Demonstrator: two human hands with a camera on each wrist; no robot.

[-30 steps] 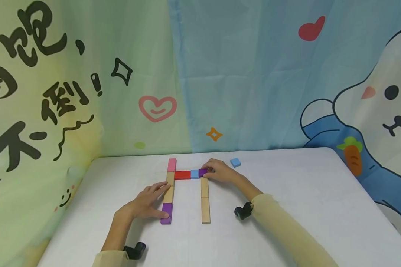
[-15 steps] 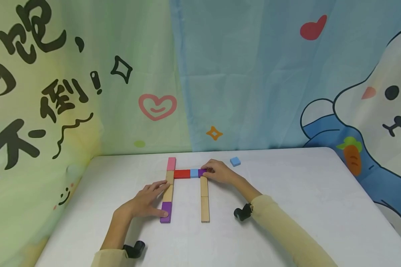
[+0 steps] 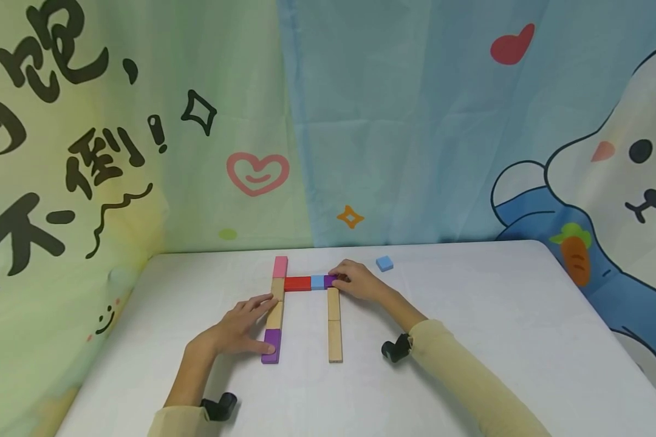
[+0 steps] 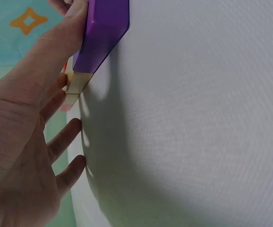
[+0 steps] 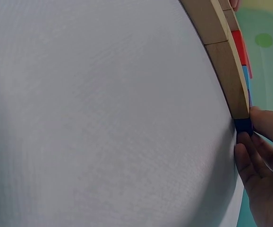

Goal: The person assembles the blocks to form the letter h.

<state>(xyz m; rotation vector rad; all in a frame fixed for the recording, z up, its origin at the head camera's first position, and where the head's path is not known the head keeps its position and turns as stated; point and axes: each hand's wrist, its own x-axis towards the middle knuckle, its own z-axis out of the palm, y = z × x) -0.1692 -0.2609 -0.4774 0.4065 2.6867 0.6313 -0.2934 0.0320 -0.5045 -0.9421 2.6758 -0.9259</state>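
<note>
My left hand point(image 3: 237, 331) rests along the left column of blocks, fingers outstretched. Its thumb lies on the long purple block point(image 4: 109, 33), and its fingertips touch the natural wood blocks point(image 3: 275, 315) above. A pink block point(image 3: 280, 267) tops that column. My right hand point(image 3: 358, 281) pinches a small purple block point(image 3: 330, 281) between thumb and fingers, at the right end of the crossbar. That bar also has a red block point(image 3: 297, 284) and a light blue block point(image 3: 317, 282). Below the purple block runs a right column of two plain wood blocks point(image 5: 228, 75).
A loose blue block point(image 3: 384, 263) lies behind my right hand, toward the back of the white table point(image 3: 443, 285). Behind the table hangs a printed curtain point(image 3: 393, 152). Each wrist carries a small black camera point(image 3: 396, 348).
The view shifts very slightly. Both hands keep their places on the blocks, and no block visibly moves.
</note>
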